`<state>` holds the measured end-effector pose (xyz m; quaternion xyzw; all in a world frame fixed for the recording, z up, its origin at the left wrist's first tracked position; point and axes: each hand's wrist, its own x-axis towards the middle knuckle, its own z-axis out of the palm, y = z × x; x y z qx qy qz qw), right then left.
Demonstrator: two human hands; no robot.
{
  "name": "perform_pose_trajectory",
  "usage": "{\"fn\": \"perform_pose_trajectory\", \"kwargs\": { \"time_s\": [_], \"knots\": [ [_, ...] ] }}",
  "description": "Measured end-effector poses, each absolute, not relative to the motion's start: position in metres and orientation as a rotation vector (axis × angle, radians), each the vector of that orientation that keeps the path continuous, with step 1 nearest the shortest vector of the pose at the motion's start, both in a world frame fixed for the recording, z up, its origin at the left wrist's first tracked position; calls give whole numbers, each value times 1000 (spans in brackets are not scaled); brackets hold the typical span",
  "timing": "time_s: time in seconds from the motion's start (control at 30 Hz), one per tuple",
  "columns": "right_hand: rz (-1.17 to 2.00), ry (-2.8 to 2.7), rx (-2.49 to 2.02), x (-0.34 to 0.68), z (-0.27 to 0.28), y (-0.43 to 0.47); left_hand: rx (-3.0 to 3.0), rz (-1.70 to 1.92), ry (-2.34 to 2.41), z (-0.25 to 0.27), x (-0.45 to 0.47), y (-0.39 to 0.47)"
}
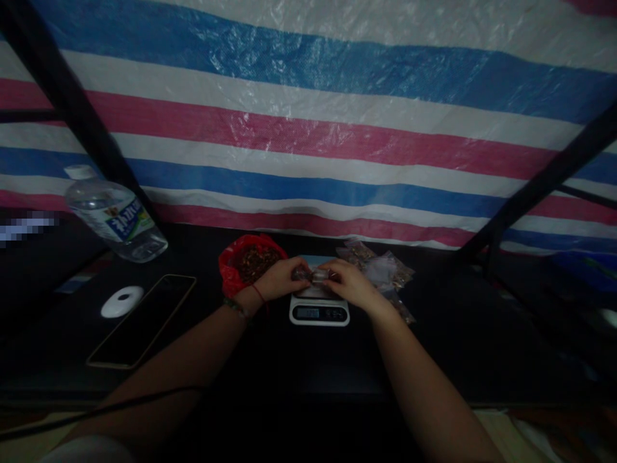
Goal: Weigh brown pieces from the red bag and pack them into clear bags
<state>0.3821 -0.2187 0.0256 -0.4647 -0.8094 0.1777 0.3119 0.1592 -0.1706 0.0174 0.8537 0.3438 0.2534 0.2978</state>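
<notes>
Over the plate of a small white digital scale (319,316), both hands pinch a small clear plastic bag (319,276) with some dark content. My left hand (277,279) grips its left side, fingers closed. On the right side, the fingers of my right hand (355,284) are closed on the same bag. The scale's display is lit, but its digits are too blurred to read. Just left of my left hand stands an open red plastic bag (228,256) full of brown dried bits (254,262). Several small filled clear bags (382,269) lie in a pile beyond my right hand.
A smartphone (142,321), a white rounded object (116,303) and a clear water bottle (118,215) stand or lie on the left of the black table (308,366). Black slanted frame bars (525,173) rise at both sides before a striped plastic sheet (318,141).
</notes>
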Motion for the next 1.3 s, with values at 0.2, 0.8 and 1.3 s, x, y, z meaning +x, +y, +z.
{"fn": "perform_pose_trajectory", "kwargs": {
  "time_s": [0.2, 0.8, 1.3],
  "knots": [
    [450, -2141, -1199, 378, 26, -219, 2234, 743, 954, 13, 159, -170],
    [450, -1940, -1261, 364, 16, -217, 1957, 1128, 792, 14, 170, -173],
    [229, -1996, -1284, 383, 22, -212, 2317, 766, 1024, 18, 153, -169]
  ]
}}
